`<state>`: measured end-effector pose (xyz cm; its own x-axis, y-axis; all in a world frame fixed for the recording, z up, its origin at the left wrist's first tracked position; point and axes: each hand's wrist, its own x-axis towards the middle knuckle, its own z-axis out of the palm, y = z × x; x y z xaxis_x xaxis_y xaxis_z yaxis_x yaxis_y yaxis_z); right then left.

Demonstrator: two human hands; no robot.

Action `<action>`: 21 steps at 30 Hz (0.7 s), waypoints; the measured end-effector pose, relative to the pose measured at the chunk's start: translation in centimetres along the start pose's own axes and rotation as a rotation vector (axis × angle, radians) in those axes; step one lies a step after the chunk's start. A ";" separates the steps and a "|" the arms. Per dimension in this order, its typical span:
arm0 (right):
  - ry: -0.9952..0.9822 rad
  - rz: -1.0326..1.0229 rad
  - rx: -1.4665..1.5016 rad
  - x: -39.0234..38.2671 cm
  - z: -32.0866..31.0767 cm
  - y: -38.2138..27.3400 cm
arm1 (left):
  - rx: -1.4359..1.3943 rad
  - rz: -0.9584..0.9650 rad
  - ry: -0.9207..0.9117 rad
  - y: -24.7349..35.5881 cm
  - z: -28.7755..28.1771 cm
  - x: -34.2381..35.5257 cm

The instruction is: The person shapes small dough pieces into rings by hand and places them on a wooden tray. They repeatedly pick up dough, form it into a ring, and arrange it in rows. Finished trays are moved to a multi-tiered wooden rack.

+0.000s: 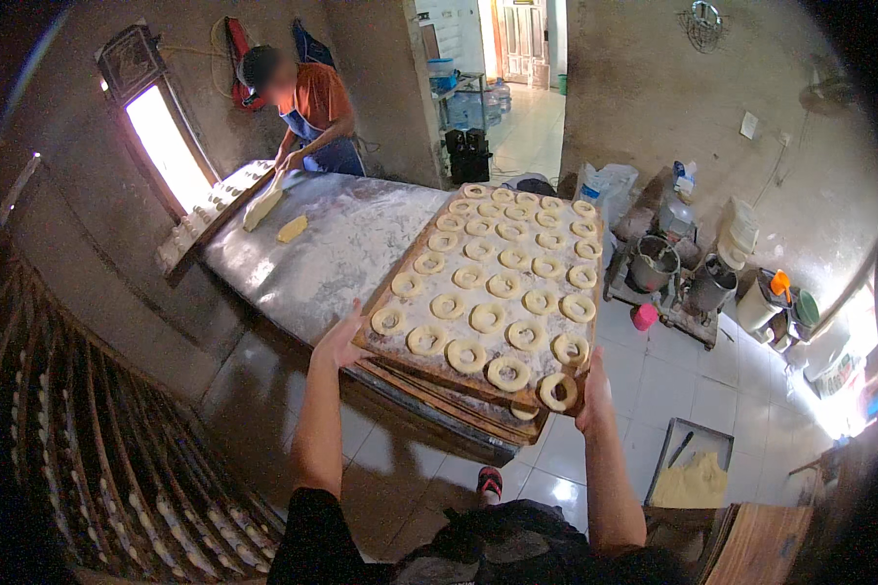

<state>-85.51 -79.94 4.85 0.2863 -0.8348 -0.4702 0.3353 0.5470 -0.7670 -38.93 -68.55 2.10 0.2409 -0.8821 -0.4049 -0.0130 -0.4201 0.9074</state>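
Note:
My left hand (339, 343) grips the near left corner of a floured wooden board (418, 310), fingers curled at its edge. My right hand (596, 396) holds the near right corner, its fingers partly hidden by the board. Rows of raw dough rings (441, 341) cover the board, one at the corner beside my right hand. The board slants away from me over the right end of a metal worktable (351, 219) dusted with flour. Beneath its near edge show more stacked boards (449, 405), with part of another dough ring visible on them.
Across the table a person (317, 107) in an apron handles a long dough piece (262, 203); a smaller lump (292, 229) lies nearby. A rack (127, 458) stands at lower left. To the right are buckets (654, 265), a pink container (644, 316) and a tray (720, 444).

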 end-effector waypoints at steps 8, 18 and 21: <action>-0.069 -0.012 0.011 1.4 -0.8 0.3 | -0.532 -0.098 -0.066 -2.1 -1.2 3.3; 0.288 -0.356 -0.311 1.2 -0.4 2.7 | -0.453 0.043 0.000 -2.7 1.4 -0.4; 0.235 -0.400 -0.197 0.4 -0.6 2.8 | -0.379 0.005 0.108 -3.3 1.5 -1.1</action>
<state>-84.98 -78.76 2.26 -0.0478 -0.9805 -0.1904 0.1955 0.1778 -0.9645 -40.57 -66.56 -0.60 0.3429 -0.8478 -0.4046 0.3404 -0.2894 0.8947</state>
